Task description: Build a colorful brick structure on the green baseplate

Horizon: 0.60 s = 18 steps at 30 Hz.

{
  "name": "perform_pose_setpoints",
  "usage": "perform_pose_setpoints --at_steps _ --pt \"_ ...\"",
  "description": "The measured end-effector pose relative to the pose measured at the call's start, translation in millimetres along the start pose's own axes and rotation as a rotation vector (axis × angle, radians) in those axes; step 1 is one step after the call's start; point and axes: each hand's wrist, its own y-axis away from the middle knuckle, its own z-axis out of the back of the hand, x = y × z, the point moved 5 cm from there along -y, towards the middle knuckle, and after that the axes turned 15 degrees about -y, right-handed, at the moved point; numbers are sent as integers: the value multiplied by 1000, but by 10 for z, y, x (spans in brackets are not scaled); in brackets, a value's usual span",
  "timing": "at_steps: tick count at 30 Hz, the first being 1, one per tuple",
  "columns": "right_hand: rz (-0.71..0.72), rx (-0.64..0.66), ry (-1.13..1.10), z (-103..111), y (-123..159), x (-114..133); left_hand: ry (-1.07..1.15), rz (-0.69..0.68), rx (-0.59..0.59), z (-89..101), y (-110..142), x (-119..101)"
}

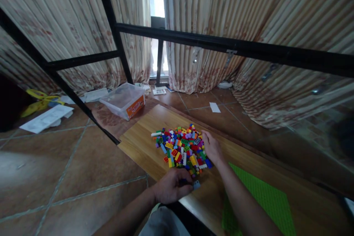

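The left hand [174, 186] curls beside a grey brick [196, 184] and the right hand [212, 146] meets the right edge of the brick pile [182, 147]; whether either grips anything I cannot tell. The pile lies on a wooden table [146, 140], the right forearm [239, 193] partly covering a green plate [264, 195]. Beyond are a clear bin [120, 97], black rails [193, 38], curtains [210, 0] and tiled floor [69, 191].

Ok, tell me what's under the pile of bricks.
The wooden tabletop, visible around the pile of bricks, appears to run beneath it. Anything between them is covered by the bricks, so it cannot be seen.
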Motion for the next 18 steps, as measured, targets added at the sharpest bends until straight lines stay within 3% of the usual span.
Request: perform_pose_setpoints --at_steps 8,13,18 --pt "-2 75 -62 74 220 81 36 -18 24 -1 6 -4" --pt "145 271 -32 24 284 175 263 82 -35 27 0 52" --pt "163 312 78 -28 304 167 487 201 -56 -11 -10 195"
